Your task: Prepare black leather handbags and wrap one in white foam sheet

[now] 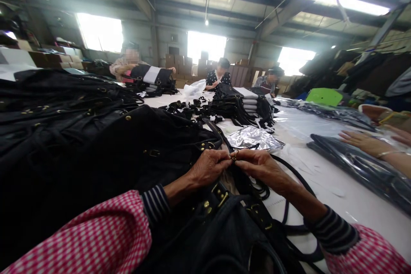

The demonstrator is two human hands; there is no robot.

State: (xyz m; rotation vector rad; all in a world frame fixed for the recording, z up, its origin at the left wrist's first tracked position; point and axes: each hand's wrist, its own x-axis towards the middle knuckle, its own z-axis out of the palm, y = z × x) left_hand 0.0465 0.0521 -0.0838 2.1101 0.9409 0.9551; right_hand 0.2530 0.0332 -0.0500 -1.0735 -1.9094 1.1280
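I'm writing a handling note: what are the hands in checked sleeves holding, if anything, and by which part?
A small brass-coloured fitting, pinched at its right side by the right hand; the left hand meets its left side, grip unclear.

The left fingers (221, 155) and right fingers (248, 155) pinch a small brass-coloured fitting (234, 157) above a black bag (205, 235). Stacked bags (226, 103) stand farther back on the white surface (337, 214); a plastic-wrapped package (359, 167) lies at right.

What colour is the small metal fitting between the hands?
Gold-toned: the small metal fitting shows best in the head view.
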